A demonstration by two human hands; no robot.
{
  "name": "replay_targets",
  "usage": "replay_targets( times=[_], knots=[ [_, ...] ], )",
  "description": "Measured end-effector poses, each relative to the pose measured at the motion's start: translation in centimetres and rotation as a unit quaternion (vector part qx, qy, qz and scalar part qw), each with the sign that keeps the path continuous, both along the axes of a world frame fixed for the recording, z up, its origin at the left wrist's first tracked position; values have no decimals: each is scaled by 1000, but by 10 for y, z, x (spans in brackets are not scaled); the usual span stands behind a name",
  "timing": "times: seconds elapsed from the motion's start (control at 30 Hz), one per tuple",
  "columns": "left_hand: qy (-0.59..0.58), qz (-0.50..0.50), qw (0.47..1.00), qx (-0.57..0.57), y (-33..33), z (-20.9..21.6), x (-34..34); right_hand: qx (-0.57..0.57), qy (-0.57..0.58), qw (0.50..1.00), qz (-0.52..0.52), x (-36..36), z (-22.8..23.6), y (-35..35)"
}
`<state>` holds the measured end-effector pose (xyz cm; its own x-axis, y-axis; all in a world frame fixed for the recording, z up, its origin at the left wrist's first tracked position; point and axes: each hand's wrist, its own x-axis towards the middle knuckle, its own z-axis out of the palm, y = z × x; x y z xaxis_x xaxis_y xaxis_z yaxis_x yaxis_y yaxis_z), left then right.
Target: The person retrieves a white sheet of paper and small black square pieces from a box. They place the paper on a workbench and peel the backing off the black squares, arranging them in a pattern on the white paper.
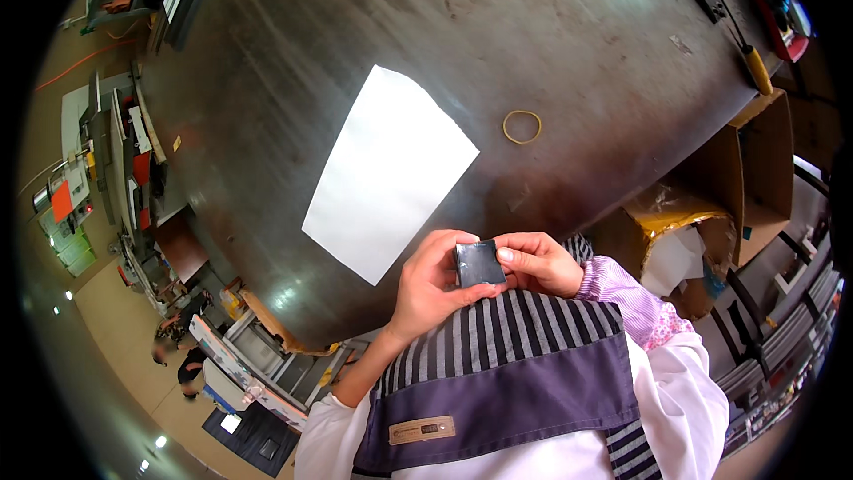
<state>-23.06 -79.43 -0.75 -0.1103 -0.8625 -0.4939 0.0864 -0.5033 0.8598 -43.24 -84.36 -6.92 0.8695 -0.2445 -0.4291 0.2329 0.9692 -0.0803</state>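
A: Where is the piece?

B: The small, dark, glossy square piece (pixel 479 266) sits just below the centre of the frame, held up between both bare hands.

A: How is it gripped?

B: The left hand (pixel 425 292) is closed on it, fingers by its upper left corner and thumb along the lower edge. The right hand (pixel 542 265) pinches the right side, thumb near the upper right corner; its other fingers are mostly hidden.

A: Heavy?

B: Probably light, judging by its size and the fingertip hold. I'd expect it fairly stiff, since it looks flat. One block or a stack, I can't tell.

A: Slippery?

B: The shine suggests a smooth face that could slide or smudge, so I'd hold it by opposite edges. The blank white paper sheet (pixel 388 176) lies left of centre, well clear of the yellow rubber band (pixel 505 128).
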Motion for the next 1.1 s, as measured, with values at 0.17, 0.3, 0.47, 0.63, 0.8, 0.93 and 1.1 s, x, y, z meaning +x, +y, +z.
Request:
replay_targets(
  times=[0.17,0.3,0.47,0.63,0.8,0.93,1.1],
  knots=[
    [10,-29,999,11,-3,-6,-4,2,29,999,-19,-7,-2,7],
    [13,-32,999,-1,-3,-13,-10,9,36,998,-54,-12,2,11],
    [10,-37,999,-19,0,-19,-12,2,40,997,-71,-13,0,15],
    [5,-36,999,-25,2,-20,-13,1,41,996,-74,-13,-3,19],
    [-5,-37,999,-24,2,-17,-14,-3,43,996,-76,-14,-5,22],
    [-4,-32,999,-19,3,-17,-16,-1,41,996,-77,-13,-8,26],
    [14,-21,1000,-17,4,-18,-16,9,37,996,-80,-14,-9,27]
  ],
)
